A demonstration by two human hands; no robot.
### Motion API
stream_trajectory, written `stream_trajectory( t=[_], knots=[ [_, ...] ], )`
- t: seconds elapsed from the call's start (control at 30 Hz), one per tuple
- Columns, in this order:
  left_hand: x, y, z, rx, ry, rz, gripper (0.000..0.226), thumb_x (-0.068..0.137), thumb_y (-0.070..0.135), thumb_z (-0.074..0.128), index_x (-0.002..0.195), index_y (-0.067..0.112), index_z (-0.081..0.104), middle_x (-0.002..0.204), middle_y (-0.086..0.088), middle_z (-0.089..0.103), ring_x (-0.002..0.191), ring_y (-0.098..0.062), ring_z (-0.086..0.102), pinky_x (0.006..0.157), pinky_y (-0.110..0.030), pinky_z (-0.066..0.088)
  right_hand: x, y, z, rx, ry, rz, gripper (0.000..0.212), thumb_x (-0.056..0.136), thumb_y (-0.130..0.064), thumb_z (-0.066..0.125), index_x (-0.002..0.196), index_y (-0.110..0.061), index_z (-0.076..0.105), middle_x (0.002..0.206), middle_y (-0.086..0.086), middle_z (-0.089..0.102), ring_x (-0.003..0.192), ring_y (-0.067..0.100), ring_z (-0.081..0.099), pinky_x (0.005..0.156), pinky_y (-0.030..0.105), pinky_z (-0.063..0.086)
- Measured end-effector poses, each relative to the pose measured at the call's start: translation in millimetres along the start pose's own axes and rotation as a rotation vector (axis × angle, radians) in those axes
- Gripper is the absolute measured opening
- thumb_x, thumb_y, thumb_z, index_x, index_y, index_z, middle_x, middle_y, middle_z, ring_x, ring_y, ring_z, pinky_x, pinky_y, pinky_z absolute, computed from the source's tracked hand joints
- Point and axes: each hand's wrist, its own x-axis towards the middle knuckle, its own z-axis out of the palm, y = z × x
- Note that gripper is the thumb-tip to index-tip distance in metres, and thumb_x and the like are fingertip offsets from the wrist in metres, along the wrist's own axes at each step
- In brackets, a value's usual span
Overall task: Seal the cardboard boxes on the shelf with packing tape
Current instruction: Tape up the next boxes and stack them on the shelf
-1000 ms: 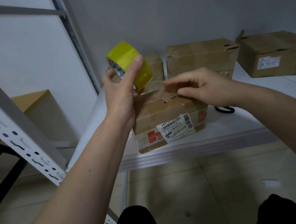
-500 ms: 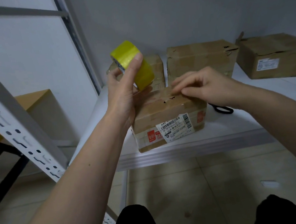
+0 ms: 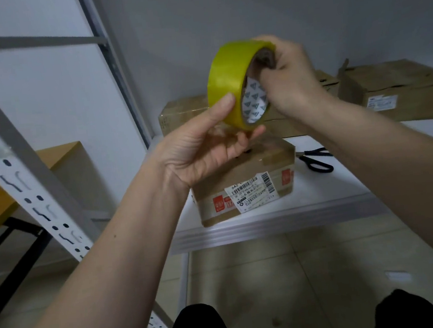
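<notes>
White metal shelf [image 3: 333,205] against a grey wall carries several cardboard boxes; the nearest box [image 3: 249,189], with a barcode label on its front, sits at the shelf's front edge. Black scissors [image 3: 317,160] lie just to its right. Above that box, the left hand [image 3: 203,149] holds a yellow tape roll [image 3: 228,83] from below, thumb pressed on its outer face. The right hand [image 3: 289,80] grips the roll's upper rim, fingers [image 3: 264,65] curled into the core.

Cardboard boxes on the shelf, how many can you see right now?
4: the labelled front box, the back-left box, one behind the right hand, the far-right box. More may be hidden.
</notes>
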Motion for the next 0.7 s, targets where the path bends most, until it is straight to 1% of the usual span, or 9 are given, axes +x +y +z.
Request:
stream_trajectory(
  t=[0.07, 0.13, 0.23, 0.33, 0.4, 0.47, 0.57, 0.63, 0.7],
  knots=[
    [-2, -7, 2, -0.108, 0.043, 0.011, 0.053, 0.044, -0.001, 0.092, 0.094, -0.003, 0.075, 0.103, -0.022, 0.071, 0.09, -0.037, 0.071, 0.074, -0.032, 0.058, -1, 0, -4, 0.054, 0.057, 0.003, 0.026, 0.09, 0.012, 0.05, 0.098, -0.011, 0.059, 0.079, 0.001, 0.061, 0.06, -0.008, 0.059, 0.066, 0.012, 0.049],
    [-6, -16, 6, -0.167, 0.117, 0.025, 0.039, 0.054, -0.01, 0.079, 0.092, -0.008, 0.071, 0.094, -0.024, 0.071, 0.086, -0.037, 0.072, 0.074, -0.037, 0.061, -4, 2, -8, 0.053, 0.085, 0.022, 0.021, 0.092, 0.009, 0.051, 0.099, -0.008, 0.061, 0.079, -0.002, 0.061, 0.058, -0.01, 0.059, 0.065, 0.01, 0.047],
    [-9, -22, 10, -0.16, 0.256, 0.046, 0.014, 0.075, -0.013, 0.06, 0.083, -0.009, 0.07, 0.093, -0.025, 0.07, 0.08, -0.035, 0.073, 0.074, -0.04, 0.061, -9, 2, -11, 0.044, 0.076, 0.022, 0.019, 0.093, 0.006, 0.052, 0.098, -0.011, 0.059, 0.083, 0.0, 0.062, 0.06, -0.011, 0.059, 0.067, 0.009, 0.047],
    [-10, -23, 13, -0.129, 0.388, 0.029, 0.018, 0.09, -0.009, 0.053, 0.079, -0.007, 0.067, 0.077, -0.022, 0.07, 0.064, -0.029, 0.073, 0.068, -0.037, 0.059, -14, -2, -12, 0.034, 0.081, 0.018, 0.025, 0.092, 0.009, 0.051, 0.097, -0.014, 0.058, 0.091, 0.015, 0.066, 0.059, -0.011, 0.058, 0.066, 0.008, 0.047],
    [-10, -22, 16, -0.053, 0.45, 0.03, 0.017, 0.093, -0.004, 0.055, 0.08, -0.004, 0.065, 0.066, -0.017, 0.069, 0.055, -0.021, 0.07, 0.061, -0.03, 0.06, -16, -2, -12, 0.035, 0.104, 0.013, 0.027, 0.091, 0.012, 0.05, 0.099, -0.012, 0.059, 0.099, 0.026, 0.067, 0.057, -0.012, 0.057, 0.064, 0.007, 0.046],
    [-10, -18, 17, 0.073, 0.508, 0.036, 0.016, 0.094, -0.001, 0.056, 0.08, 0.0, 0.063, 0.06, -0.011, 0.068, 0.05, -0.013, 0.067, 0.054, -0.023, 0.058, -17, 0, -11, -0.032, 0.113, -0.005, 0.027, 0.093, 0.008, 0.049, 0.104, -0.014, 0.06, 0.097, 0.023, 0.067, 0.058, -0.012, 0.056, 0.065, 0.007, 0.044],
    [-13, -9, 15, 0.204, 0.575, 0.019, 0.017, 0.094, 0.002, 0.057, 0.078, 0.003, 0.063, 0.057, -0.005, 0.067, 0.047, -0.007, 0.063, 0.05, -0.016, 0.055, -17, 8, -9, -0.199, 0.14, -0.083, 0.032, 0.092, 0.006, 0.046, 0.111, -0.016, 0.06, 0.081, 0.006, 0.065, 0.06, -0.007, 0.055, 0.062, 0.006, 0.04],
    [-17, -6, 10, 0.265, 0.616, 0.007, 0.017, 0.094, 0.002, 0.058, 0.077, 0.004, 0.062, 0.057, -0.004, 0.065, 0.045, -0.005, 0.06, 0.047, -0.014, 0.052, -18, 14, -14, -0.278, 0.16, -0.083, 0.043, 0.087, 0.014, 0.041, 0.118, -0.008, 0.06, 0.087, 0.0, 0.059, 0.067, -0.004, 0.054, 0.063, -0.001, 0.034],
    [-21, -6, 6, 0.365, 0.656, 0.009, 0.016, 0.094, 0.001, 0.058, 0.079, 0.004, 0.061, 0.055, -0.003, 0.061, 0.043, -0.005, 0.055, 0.045, -0.013, 0.049, -21, 23, -19, -0.36, 0.142, -0.101, 0.049, 0.081, 0.016, 0.039, 0.121, -0.005, 0.059, 0.1, 0.006, 0.061, 0.083, 0.005, 0.056, 0.067, 0.002, 0.034]
  ],
)
